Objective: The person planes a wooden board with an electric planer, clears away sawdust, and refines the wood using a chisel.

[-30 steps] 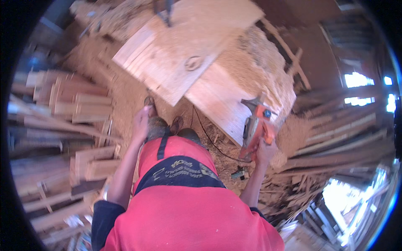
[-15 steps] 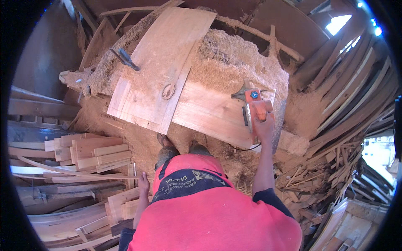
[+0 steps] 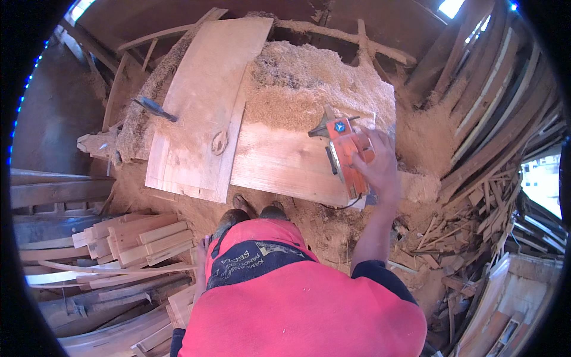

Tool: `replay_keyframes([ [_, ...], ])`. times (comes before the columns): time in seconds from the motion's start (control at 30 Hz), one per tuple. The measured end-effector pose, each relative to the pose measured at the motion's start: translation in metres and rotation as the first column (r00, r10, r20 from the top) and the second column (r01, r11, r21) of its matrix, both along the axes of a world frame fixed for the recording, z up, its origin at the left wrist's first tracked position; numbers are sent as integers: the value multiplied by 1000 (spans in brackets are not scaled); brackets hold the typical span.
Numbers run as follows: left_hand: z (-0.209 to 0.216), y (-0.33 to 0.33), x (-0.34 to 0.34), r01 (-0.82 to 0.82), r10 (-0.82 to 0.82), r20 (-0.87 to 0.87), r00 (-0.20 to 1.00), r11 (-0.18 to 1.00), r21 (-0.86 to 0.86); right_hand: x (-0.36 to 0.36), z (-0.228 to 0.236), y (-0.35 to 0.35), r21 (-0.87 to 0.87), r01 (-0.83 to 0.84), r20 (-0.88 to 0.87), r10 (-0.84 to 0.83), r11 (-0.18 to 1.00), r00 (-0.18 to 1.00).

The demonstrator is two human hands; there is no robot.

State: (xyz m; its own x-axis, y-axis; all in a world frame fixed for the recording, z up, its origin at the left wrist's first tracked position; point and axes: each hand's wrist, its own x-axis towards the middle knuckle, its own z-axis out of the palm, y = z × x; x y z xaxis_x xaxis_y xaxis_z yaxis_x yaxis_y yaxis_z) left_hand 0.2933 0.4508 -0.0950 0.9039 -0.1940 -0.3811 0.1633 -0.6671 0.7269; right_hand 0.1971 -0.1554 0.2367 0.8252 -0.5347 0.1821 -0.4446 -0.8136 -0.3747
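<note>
An orange-red electric planer (image 3: 350, 156) rests on the pale wooden board (image 3: 279, 157), near its right end. A blue knob is on its top and a dark cord trails from its near end. My right hand (image 3: 379, 165) is over the planer's right side, thumb and fingers spread apart, with the thumb at its body. I cannot see it gripping the handle. My left hand (image 3: 203, 245) hangs beside my left hip, its fingers stretched out and partly hidden by my red shirt. Nothing shows in it.
A wider board (image 3: 205, 77) with a knot lies on the left of the bench. A blue-grey tool (image 3: 154, 109) lies by its left edge. Shavings (image 3: 321, 74) heap behind the planer. Cut planks (image 3: 140, 238) are stacked at the left; offcuts (image 3: 458, 229) pile up at the right.
My right hand has loosened from the planer's handle and its fingers have spread. My left hand has come in closer to my hip. The whole view has shifted a little.
</note>
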Motion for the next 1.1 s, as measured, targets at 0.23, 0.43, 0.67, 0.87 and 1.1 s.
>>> replay_keyframes([
  [0.23,59,25,47,29,-22,-26,999,942,334,151,-76,112,586,-384,731,-261,714,630],
  [0.43,45,46,87,-153,160,-11,987,958,242,294,-83,235,624,-588,664,47,515,746],
  [0.67,53,48,203,-287,293,78,953,954,-83,505,-108,317,443,-496,694,65,747,717],
  [0.87,79,65,359,-242,265,57,962,934,-263,584,-120,372,582,-141,491,-208,801,846],
  [1.1,132,1,552,219,-162,197,967,925,-311,598,-128,320,608,-507,432,282,611,857],
])
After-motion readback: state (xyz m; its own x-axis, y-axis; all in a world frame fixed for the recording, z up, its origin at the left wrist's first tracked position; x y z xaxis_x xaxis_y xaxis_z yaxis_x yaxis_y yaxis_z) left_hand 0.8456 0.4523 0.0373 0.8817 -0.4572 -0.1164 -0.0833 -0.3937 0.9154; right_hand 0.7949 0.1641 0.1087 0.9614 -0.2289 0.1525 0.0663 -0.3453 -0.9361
